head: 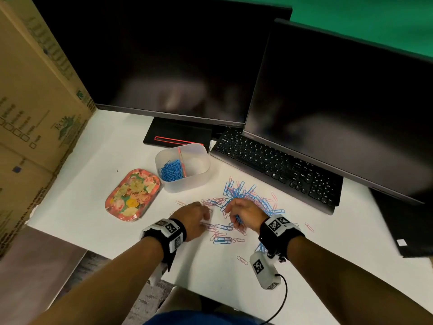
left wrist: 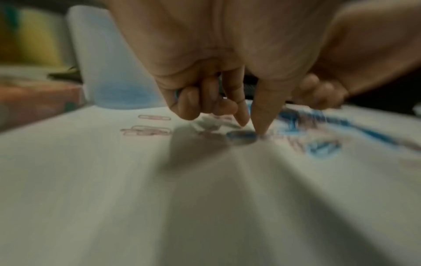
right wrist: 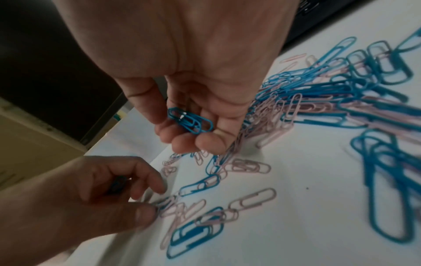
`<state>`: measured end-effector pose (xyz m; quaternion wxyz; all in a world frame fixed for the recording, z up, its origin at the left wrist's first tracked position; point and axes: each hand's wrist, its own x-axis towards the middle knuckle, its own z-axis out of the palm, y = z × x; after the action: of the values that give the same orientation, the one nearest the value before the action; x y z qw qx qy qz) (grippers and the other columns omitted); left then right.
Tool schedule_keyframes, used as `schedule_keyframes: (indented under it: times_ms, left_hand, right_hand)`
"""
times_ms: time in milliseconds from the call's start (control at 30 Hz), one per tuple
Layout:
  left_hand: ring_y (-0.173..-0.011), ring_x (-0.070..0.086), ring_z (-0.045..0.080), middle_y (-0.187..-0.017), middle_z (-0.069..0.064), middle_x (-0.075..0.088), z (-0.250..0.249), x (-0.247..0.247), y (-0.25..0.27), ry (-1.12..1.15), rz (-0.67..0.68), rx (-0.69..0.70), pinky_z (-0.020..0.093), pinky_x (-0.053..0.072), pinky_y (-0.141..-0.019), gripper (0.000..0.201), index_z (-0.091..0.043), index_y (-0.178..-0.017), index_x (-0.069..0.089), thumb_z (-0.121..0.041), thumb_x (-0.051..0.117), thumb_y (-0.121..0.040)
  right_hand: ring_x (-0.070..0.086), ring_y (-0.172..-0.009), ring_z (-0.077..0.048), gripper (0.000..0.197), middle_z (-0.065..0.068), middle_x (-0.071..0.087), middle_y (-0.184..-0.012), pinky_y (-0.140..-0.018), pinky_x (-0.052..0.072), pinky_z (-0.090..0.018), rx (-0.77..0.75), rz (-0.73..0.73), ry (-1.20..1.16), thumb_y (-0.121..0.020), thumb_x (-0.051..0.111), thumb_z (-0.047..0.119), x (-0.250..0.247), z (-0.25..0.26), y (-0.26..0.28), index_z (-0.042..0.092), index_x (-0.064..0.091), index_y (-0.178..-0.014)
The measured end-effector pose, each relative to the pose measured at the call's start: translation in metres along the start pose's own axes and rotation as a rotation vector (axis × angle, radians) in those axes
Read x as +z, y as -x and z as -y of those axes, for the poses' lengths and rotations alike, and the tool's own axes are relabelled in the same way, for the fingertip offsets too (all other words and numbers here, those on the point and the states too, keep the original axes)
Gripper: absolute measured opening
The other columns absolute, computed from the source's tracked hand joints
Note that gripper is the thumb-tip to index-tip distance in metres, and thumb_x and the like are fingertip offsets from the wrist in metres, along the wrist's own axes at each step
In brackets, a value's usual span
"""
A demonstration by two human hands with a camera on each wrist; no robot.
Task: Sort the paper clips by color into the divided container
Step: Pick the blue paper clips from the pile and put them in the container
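A translucent divided container (head: 201, 158) stands behind the hands, with blue clips (head: 172, 171) in its left compartment beside a pink divider. Mixed blue and pink paper clips (head: 246, 198) lie scattered on the white table (head: 117, 160). My left hand (head: 207, 219) keeps blue clips (right wrist: 117, 184) in its curled fingers. Its thumb and forefinger (left wrist: 252, 127) pinch at a blue clip (left wrist: 241, 135) on the table. My right hand (head: 234, 219) hovers over the pile and cups several blue clips (right wrist: 190, 119) in its bent fingers (right wrist: 182, 142).
A floral tin tray (head: 132, 194) lies left of the container. A keyboard (head: 276, 167) and two dark monitors (head: 164, 66) close off the back. A cardboard box (head: 35, 113) walls the left side. A black flat object (head: 403, 226) sits at the right.
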<state>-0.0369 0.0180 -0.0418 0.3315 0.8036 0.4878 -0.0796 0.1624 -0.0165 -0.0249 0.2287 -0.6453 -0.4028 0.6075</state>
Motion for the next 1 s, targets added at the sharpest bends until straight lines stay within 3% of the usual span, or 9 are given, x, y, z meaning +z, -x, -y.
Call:
schedule_keyframes:
  times_ms: [100, 167, 233, 367, 533, 700, 867, 933, 1000]
  left_hand:
    - [-0.093, 0.060, 0.023, -0.100, -0.002, 0.054, 0.005, 0.006, -0.002, -0.064, -0.012, 0.009, 0.029, 0.048, -0.082, 0.009, -0.024, -0.090, 0.063, -0.031, 0.061, -0.084]
    - [-0.091, 0.060, 0.022, -0.093, -0.004, 0.053, 0.006, 0.005, -0.003, -0.048, -0.037, 0.011, 0.029, 0.047, -0.080, 0.006, -0.024, -0.086, 0.063, -0.029, 0.061, -0.084]
    - [-0.084, 0.058, 0.020, -0.087, -0.005, 0.057, 0.004, 0.003, -0.003, -0.025, -0.065, 0.009, 0.026, 0.045, -0.075, 0.004, -0.023, -0.083, 0.064, -0.027, 0.062, -0.084]
    - [-0.076, 0.062, 0.021, -0.081, -0.002, 0.069, 0.003, -0.004, -0.004, 0.076, -0.138, -0.020, 0.027, 0.050, -0.071, 0.006, -0.024, -0.078, 0.064, -0.024, 0.061, -0.083]
    - [-0.066, 0.058, 0.020, -0.079, 0.002, 0.071, 0.001, -0.013, -0.001, 0.132, -0.173, -0.024, 0.028, 0.051, -0.069, 0.012, -0.028, -0.074, 0.056, -0.019, 0.055, -0.083]
    - [-0.083, 0.063, 0.026, -0.089, 0.004, 0.070, 0.008, -0.010, -0.004, 0.149, -0.233, -0.098, 0.031, 0.053, -0.075, 0.010, -0.024, -0.084, 0.061, -0.017, 0.054, -0.084]
    - [-0.093, 0.061, 0.027, -0.100, 0.006, 0.060, 0.010, -0.004, -0.008, 0.075, -0.268, -0.117, 0.031, 0.050, -0.080, 0.010, -0.019, -0.093, 0.064, -0.019, 0.058, -0.085]
    - [-0.094, 0.060, 0.026, -0.104, 0.004, 0.055, 0.008, -0.001, -0.008, 0.073, -0.273, -0.110, 0.032, 0.049, -0.082, 0.014, -0.021, -0.099, 0.063, -0.022, 0.061, -0.085]
    - [-0.096, 0.061, 0.026, -0.107, 0.003, 0.055, 0.004, 0.004, -0.009, 0.016, -0.224, -0.090, 0.033, 0.050, -0.083, 0.016, -0.023, -0.101, 0.063, -0.026, 0.061, -0.085]
  right_hand:
    - [0.048, -0.049, -0.011, 0.019, 0.001, 0.052, -0.062, -0.044, 0.036, -0.019, -0.049, -0.001, 0.226, -0.092, 0.052, 0.018, 0.005, -0.007, -0.002, 0.021, 0.055, -0.073]
    - [0.054, -0.064, -0.012, 0.024, 0.004, 0.057, -0.071, -0.058, 0.040, -0.018, -0.103, -0.028, 0.407, -0.095, 0.050, 0.023, 0.008, -0.010, -0.001, 0.025, 0.054, -0.071]
    - [0.058, -0.083, -0.018, 0.019, -0.001, 0.064, -0.087, -0.073, 0.041, -0.023, -0.144, -0.044, 0.542, -0.096, 0.047, 0.023, 0.010, -0.015, 0.002, 0.024, 0.058, -0.080]
    - [0.061, -0.097, -0.029, 0.018, -0.007, 0.063, -0.106, -0.079, 0.046, -0.029, -0.160, -0.028, 0.875, -0.091, 0.051, 0.032, 0.017, -0.021, 0.010, 0.022, 0.056, -0.106]
    - [0.060, -0.105, -0.032, 0.020, -0.010, 0.061, -0.114, -0.085, 0.048, -0.034, -0.143, -0.066, 1.022, -0.092, 0.052, 0.021, 0.027, -0.015, 0.009, 0.014, 0.056, -0.110]
    - [0.057, -0.111, -0.032, 0.024, -0.013, 0.056, -0.121, -0.088, 0.048, -0.035, -0.122, -0.011, 1.110, -0.091, 0.049, 0.010, 0.030, -0.010, 0.005, 0.007, 0.055, -0.114]
    - [0.054, -0.109, -0.030, 0.022, -0.013, 0.053, -0.117, -0.093, 0.049, -0.038, -0.147, 0.028, 1.064, -0.091, 0.045, 0.010, 0.026, -0.007, 0.007, 0.007, 0.056, -0.109]
    - [0.058, -0.094, -0.027, 0.013, -0.008, 0.058, -0.100, -0.084, 0.052, -0.035, -0.173, -0.015, 0.904, -0.086, 0.046, 0.012, 0.020, -0.007, 0.006, 0.016, 0.058, -0.088]
    - [0.058, -0.080, -0.021, 0.014, 0.001, 0.059, -0.081, -0.070, 0.048, -0.025, -0.173, -0.064, 0.750, -0.084, 0.051, 0.011, 0.014, -0.010, 0.005, 0.020, 0.058, -0.077]
